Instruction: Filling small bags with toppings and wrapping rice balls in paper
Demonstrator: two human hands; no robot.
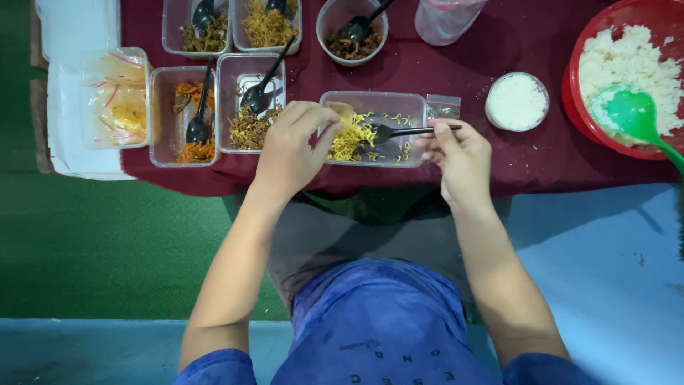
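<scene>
A clear container [399, 103] of yellow noodles is seen at the near edge of the maroon-clothed surface [527, 160]. Its left rim is gripped by the left hand [291, 146], while a black spoon [399, 131] is pinched by the closed fingers [440, 130] of the right hand [462, 160]. Other food tubs [249, 107] are ranged to the left, a red rice bowl [627, 71] to the right.

Noodle container [410, 107] centre — rice bowl [573, 78] right.

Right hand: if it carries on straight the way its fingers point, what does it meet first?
The right hand points up and left along the black spoon it holds, so it would likely meet the clear noodle tub first.
</scene>
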